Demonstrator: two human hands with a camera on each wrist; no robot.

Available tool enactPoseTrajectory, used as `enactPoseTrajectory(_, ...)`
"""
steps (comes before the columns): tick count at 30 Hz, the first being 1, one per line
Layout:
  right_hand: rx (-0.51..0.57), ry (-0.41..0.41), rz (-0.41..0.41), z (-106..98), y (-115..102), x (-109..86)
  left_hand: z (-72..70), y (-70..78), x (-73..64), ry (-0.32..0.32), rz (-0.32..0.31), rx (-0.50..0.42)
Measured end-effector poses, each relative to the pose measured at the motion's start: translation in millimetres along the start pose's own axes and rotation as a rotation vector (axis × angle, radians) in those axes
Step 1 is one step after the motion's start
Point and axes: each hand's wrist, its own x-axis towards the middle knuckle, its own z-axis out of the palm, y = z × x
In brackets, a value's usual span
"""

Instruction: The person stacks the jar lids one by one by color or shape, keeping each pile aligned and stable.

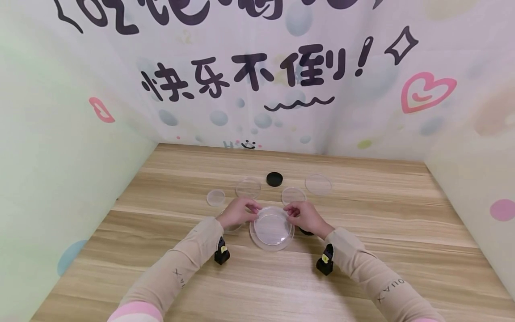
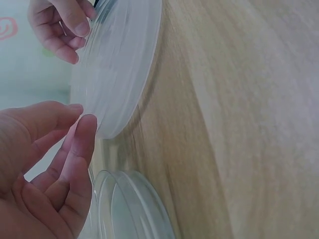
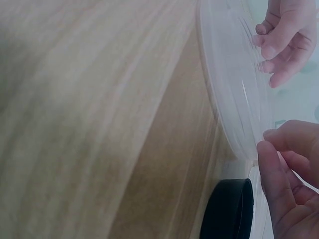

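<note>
In the head view a clear round dish [image 1: 272, 230] sits over a wider clear dish [image 1: 257, 241] on the wooden table. My left hand [image 1: 240, 211] pinches the upper dish's far left rim between thumb and fingertips. At the far right rim, my right hand [image 1: 304, 215] pinches it in the same way. The left wrist view has the stacked dishes [image 2: 124, 64] edge-on, beyond the left fingertips. From the right wrist, the clear rims [image 3: 229, 74] look layered, and how many dishes are stacked I cannot tell.
Behind the hands lie a black round lid [image 1: 274, 179], a small clear disc [image 1: 216, 197] and more clear dishes [image 1: 247, 188], [image 1: 318, 184], [image 1: 293, 195]. Another clear dish [image 2: 132, 209] is by the left hand. A black round piece [image 3: 224, 209] stands beneath the right hand.
</note>
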Motion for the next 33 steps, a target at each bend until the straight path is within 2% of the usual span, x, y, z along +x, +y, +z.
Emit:
enactPoseTrajectory(11, -0.015, -0.001, -0.013, -1.9, -3.2, -2.1, -0.3, -1.7, 1.7, 0.002, -0.007, 0.004)
enactPoseTrajectory(16, -0.022, 0.005, -0.017, -4.8, -4.9, -2.4, -2.5, -2.0, 1.3, 0.014, -0.003, -0.049)
enactPoseTrajectory(21, -0.014, 0.027, -0.013, -8.4, -6.6, -2.0, -9.4, -2.8, 2.1, 0.011, -0.020, -0.123)
enactPoseTrajectory(27, -0.016, 0.042, -0.030, -13.5, -11.3, 0.8, -21.4, -5.8, 2.8, 0.022, 0.017, -0.148)
enactPoseTrajectory(33, -0.009, 0.055, -0.046, -20.0, -16.5, 13.2, -31.5, -6.4, 3.8, 0.069, 0.042, -0.197)
